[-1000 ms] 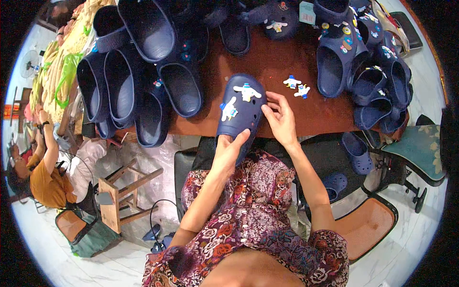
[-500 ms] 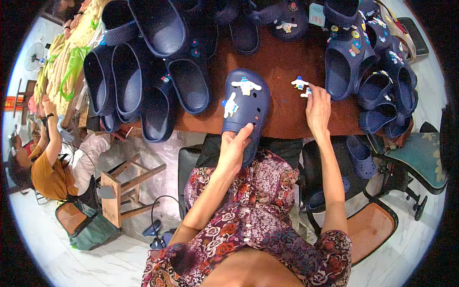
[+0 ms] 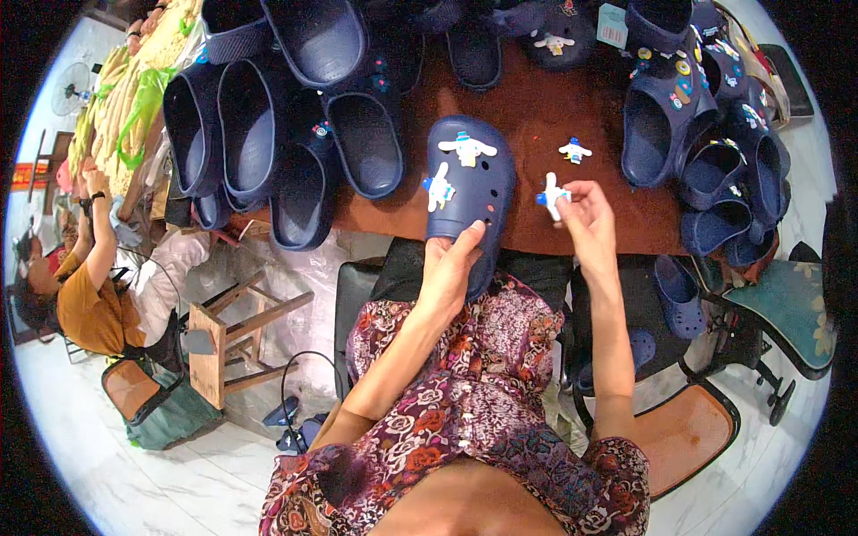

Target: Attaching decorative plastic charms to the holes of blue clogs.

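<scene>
My left hand (image 3: 454,262) grips the near end of a navy clog (image 3: 469,192) that lies at the front edge of a brown table (image 3: 536,116). Two white-and-blue figure charms are fixed on the clog's top. My right hand (image 3: 583,217) pinches a small white-and-blue charm (image 3: 551,196) just right of the clog, lifted off the table. Another charm (image 3: 575,150) of the same kind lies on the table a little beyond it.
Several navy clogs (image 3: 268,134) are piled on the table's left, and more decorated ones (image 3: 706,134) are stacked at right. Another person (image 3: 80,286) sits at far left near a wooden stool (image 3: 228,335). Black chairs (image 3: 679,429) stand below the table edge.
My right hand went from the clog to the loose charms on the table, picked one up and brought it back toward the clog. My left hand kept its hold.
</scene>
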`<state>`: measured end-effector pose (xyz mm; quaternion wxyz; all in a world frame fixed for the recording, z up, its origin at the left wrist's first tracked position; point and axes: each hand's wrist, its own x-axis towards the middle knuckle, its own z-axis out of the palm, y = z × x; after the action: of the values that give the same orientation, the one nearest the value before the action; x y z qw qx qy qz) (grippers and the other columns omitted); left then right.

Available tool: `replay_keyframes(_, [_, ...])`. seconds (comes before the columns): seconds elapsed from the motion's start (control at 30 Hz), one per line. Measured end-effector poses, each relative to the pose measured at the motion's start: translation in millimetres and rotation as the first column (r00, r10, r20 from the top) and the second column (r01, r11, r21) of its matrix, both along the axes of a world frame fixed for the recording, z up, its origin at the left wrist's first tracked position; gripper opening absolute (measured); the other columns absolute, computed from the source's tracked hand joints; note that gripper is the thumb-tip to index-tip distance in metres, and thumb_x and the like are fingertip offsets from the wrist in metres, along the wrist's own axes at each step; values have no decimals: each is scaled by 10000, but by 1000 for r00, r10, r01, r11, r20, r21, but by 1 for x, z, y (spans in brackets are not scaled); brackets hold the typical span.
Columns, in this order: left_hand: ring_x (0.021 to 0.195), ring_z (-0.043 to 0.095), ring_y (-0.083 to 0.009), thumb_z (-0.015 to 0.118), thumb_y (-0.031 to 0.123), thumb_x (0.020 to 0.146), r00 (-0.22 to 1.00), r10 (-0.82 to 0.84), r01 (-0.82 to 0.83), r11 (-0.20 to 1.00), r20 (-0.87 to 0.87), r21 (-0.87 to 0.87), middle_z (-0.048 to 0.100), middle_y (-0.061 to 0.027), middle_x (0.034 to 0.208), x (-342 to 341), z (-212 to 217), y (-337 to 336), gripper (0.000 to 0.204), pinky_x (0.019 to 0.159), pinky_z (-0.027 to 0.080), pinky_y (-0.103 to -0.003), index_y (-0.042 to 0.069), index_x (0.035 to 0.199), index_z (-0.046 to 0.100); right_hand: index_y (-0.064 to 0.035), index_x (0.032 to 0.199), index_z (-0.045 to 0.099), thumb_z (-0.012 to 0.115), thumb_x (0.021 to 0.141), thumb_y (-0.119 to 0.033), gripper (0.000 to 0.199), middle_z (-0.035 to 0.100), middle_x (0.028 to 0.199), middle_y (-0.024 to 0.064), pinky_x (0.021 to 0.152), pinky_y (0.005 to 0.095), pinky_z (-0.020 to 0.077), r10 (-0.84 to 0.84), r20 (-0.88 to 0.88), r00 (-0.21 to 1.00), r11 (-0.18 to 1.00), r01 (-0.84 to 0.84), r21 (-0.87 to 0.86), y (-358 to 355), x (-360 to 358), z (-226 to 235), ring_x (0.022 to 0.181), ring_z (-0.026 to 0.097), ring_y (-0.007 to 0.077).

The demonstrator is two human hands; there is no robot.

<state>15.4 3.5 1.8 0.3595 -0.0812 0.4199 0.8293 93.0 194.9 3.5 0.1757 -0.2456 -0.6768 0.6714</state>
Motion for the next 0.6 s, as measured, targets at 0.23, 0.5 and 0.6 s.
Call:
replay_keyframes(0.23, [1005, 617, -136, 636, 108, 905, 999, -33, 32, 999, 14, 25, 644, -71, 1106, 3, -5, -4, 311, 891, 483, -286, -15, 1180, 559, -24, 1065, 547, 651, 907, -106, 206, 645, 941, 46, 710, 235, 513, 96, -44, 994, 920, -105, -378, -53, -19, -8, 806, 610, 91])
replay_keyframes(0.5, [984, 619, -133, 690, 38, 851, 994, 109, -109, 994, 10, 3, 634, -65, 1105, 10, 0, 5, 358, 887, 488, -280, 15, 1183, 557, -18, 987, 581, 688, 880, -78, 163, 643, 933, 37, 742, 218, 487, 35, -53, 998, 964, -47, -263, -66, -19, -11, 817, 584, 69])
replay_keyframes(0.6, [982, 618, -134, 708, 26, 835, 992, 123, -123, 992, 5, -20, 633, -64, 1104, 13, -4, 7, 381, 886, 490, -280, 21, 1185, 557, -19, 988, 580, 692, 878, -78, 167, 640, 932, 40, 757, 221, 485, 44, -66, 997, 964, -60, -259, -67, -15, -11, 833, 585, 73])
